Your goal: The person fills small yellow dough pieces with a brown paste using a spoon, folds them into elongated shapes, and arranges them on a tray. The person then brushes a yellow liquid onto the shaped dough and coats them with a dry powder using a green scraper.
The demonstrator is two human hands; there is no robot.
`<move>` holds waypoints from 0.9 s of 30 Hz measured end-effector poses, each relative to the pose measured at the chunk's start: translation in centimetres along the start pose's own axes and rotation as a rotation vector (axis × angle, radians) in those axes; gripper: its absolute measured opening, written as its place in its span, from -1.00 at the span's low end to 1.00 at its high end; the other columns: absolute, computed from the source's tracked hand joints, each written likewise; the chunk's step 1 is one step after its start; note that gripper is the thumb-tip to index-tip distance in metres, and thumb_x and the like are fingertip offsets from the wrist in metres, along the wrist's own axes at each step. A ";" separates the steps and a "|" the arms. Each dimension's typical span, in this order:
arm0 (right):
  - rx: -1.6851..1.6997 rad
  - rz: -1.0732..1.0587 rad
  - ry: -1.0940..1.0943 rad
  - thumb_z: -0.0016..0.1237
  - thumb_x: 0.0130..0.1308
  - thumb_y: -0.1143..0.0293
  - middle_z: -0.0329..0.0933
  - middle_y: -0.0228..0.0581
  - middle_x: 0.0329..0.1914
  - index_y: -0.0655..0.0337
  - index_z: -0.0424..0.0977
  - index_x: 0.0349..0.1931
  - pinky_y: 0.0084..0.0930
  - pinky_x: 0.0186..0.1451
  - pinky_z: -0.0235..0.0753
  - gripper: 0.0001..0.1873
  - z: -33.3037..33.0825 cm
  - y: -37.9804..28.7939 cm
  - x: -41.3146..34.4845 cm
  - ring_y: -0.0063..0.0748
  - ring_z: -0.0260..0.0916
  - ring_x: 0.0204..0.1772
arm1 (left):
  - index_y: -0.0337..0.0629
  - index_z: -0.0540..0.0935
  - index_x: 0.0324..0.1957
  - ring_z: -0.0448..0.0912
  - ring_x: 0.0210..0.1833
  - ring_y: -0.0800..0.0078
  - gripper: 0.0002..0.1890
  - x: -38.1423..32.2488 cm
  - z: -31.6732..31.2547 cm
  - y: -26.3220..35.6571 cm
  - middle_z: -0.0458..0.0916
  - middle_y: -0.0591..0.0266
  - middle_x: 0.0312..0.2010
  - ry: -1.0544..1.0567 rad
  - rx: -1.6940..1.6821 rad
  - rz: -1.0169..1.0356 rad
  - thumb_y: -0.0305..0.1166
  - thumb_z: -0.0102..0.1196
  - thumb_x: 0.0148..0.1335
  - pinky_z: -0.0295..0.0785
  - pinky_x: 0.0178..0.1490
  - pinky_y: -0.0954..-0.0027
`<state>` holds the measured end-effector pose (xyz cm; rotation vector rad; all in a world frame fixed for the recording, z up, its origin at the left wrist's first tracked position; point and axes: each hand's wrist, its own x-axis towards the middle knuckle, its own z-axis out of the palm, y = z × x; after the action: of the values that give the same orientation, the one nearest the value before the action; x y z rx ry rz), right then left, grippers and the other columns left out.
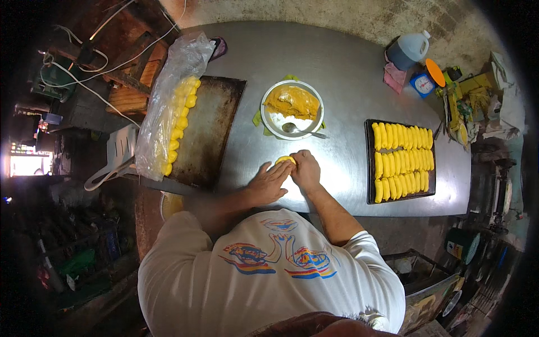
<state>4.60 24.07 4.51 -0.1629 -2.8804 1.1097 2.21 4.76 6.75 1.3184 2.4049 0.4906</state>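
Note:
A small piece of yellow dough (285, 160) lies at the near part of the metal table, between my two hands. My left hand (269, 182) rests over it with the fingers stretched out flat. Curled against the dough's right side is my right hand (306, 168), its fingertips hidden. Just beyond the hands stands a round metal bowl (322, 110) of orange-brown filling (294, 101) and white powder, with a metal spoon (311, 134) in it. To the right, a dark baking tray (371, 198) holds three rows of yellow dough rolls (403, 161).
At left, a dark tray (210, 126) bears yellow dough balls (181, 122) partly under clear plastic (166, 101). A plastic jug (407, 50), a pink cloth (394, 77) and a blue dial scale (422, 85) stand at the back right. Crumpled packaging (461, 105) lies on the right.

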 end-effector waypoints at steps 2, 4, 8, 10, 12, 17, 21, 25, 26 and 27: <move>0.084 -0.054 0.077 0.18 0.22 0.38 0.56 0.00 -0.04 0.23 0.57 0.03 -0.15 0.01 0.55 -0.65 0.2 1.2 -0.1 0.09 0.53 -0.01 | -0.30 0.02 0.55 -0.10 0.67 0.07 -0.01 -0.4 0.5 -0.3 -0.07 -0.13 0.60 -0.125 0.117 -0.004 0.07 0.17 0.30 -0.16 0.57 -0.28; 0.144 -0.102 0.170 0.17 0.26 0.30 0.53 0.06 0.03 0.28 0.48 0.16 -0.13 0.04 0.52 -0.53 -0.1 1.2 -0.2 0.11 0.50 0.06 | -0.31 0.01 0.55 -0.10 0.67 0.06 0.03 0.0 -0.1 0.1 -0.07 -0.14 0.60 -0.177 0.131 -0.042 0.12 0.18 0.28 -0.16 0.57 -0.27; -0.023 -0.345 -0.068 0.02 0.38 0.19 0.43 0.02 0.30 0.25 0.38 0.30 0.07 0.32 0.32 -0.45 -1.8 -1.2 -2.0 0.05 0.31 0.38 | -0.31 0.03 0.54 -0.14 0.67 0.05 0.03 0.6 -0.2 -0.1 -0.09 -0.17 0.60 -0.234 0.137 -0.064 0.14 0.18 0.27 -0.18 0.57 -0.28; -0.259 -0.485 0.060 -0.05 0.42 0.13 0.48 0.06 0.19 0.26 0.41 0.25 0.01 0.21 0.41 -0.49 -1.5 0.3 -3.4 0.09 0.43 0.23 | -0.28 0.10 0.53 -0.07 0.66 0.05 -0.03 0.4 0.0 -0.7 -0.01 -0.15 0.58 -0.189 0.099 -0.046 0.09 0.19 0.27 -0.12 0.55 -0.26; -0.247 -0.396 0.008 -0.12 0.45 0.11 0.51 0.05 0.17 0.25 0.46 0.18 0.09 0.22 0.35 -0.54 -0.3 2.0 -2.7 0.10 0.44 0.23 | -0.23 0.24 0.49 0.05 0.62 0.06 -0.14 0.0 1.0 -2.2 0.15 -0.09 0.54 -0.058 0.024 -0.012 0.00 0.21 0.27 0.00 0.53 -0.18; -0.345 -0.261 0.431 0.04 0.26 0.41 0.54 -0.05 -0.01 0.18 0.54 -0.12 -0.07 0.11 0.42 -0.80 -6.4 -0.5 4.6 0.00 0.53 0.00 | -0.23 0.54 0.23 0.44 0.31 0.02 -0.45 -1.5 1.0 -3.4 0.53 0.01 0.24 0.442 -0.157 -0.139 -0.26 0.28 0.22 0.29 0.36 0.03; -0.318 -0.096 0.056 0.05 0.27 0.41 0.55 -0.01 0.00 0.16 0.55 -0.11 -0.06 0.02 0.51 -0.80 -5.6 3.4 7.3 0.03 0.56 -0.01 | -0.22 0.65 0.08 0.52 0.18 0.02 -0.62 -0.7 1.2 -6.4 0.63 0.01 0.09 0.568 -0.231 -0.249 -0.32 0.24 0.24 0.38 0.29 0.08; -0.263 -0.018 -0.102 0.04 0.25 0.44 0.60 0.03 -0.07 0.20 0.58 -0.15 -0.03 -0.02 0.57 -0.82 -5.6 2.1 7.5 0.10 0.60 -0.09 | -0.26 0.69 0.00 0.57 0.12 -0.01 -0.70 0.8 0.3 -8.6 0.67 -0.03 0.01 0.647 -0.322 -0.358 -0.37 0.21 0.24 0.43 0.26 0.11; -0.273 0.026 -0.160 0.04 0.25 0.44 0.61 0.06 -0.09 0.21 0.58 -0.16 -0.02 -0.03 0.58 -0.83 -5.5 1.6 7.5 0.12 0.60 -0.10 | -0.26 0.69 0.00 0.58 0.11 -0.02 -0.69 1.3 0.0 -9.2 0.67 -0.04 0.01 0.669 -0.355 -0.366 -0.37 0.21 0.24 0.44 0.25 0.11; -0.229 0.023 -0.129 0.03 0.25 0.45 0.62 0.08 -0.10 0.22 0.58 -0.17 -0.01 -0.03 0.58 -0.83 -5.5 1.4 7.2 0.14 0.60 -0.11 | -0.27 0.69 0.00 0.58 0.11 -0.03 -0.69 2.2 -0.3 -9.8 0.67 -0.05 0.01 0.688 -0.391 -0.365 -0.38 0.21 0.24 0.46 0.23 0.12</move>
<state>-2.00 29.58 7.71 -0.1386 -3.1235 0.8188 -6.21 1.68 2.26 0.5698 2.7675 1.3915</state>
